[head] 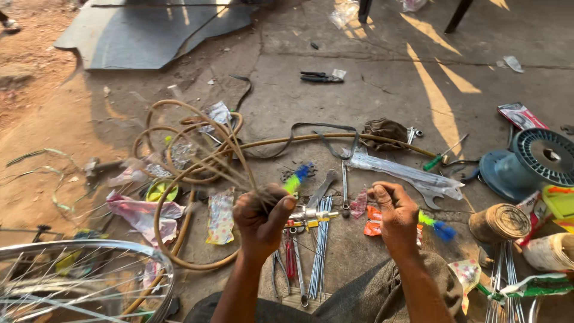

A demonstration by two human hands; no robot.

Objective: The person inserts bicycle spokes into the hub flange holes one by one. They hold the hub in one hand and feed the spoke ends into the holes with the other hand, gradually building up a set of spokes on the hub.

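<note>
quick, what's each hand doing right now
Left hand: closed in a fist around a bundle of spokes.
Right hand: fingers pinched shut near a wheel hub; what they hold cannot be told.

My two bare forearms, no sleeves, no gloves, left hand (261, 218), right hand (395, 216), no rings I can see, grey-olive trousers (371, 296) over my knees below

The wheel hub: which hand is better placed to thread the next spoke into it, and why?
Probably the right hand: its fingertips look free beside the wheel hub, while the left hand is closed around a bundle of spokes.
</note>
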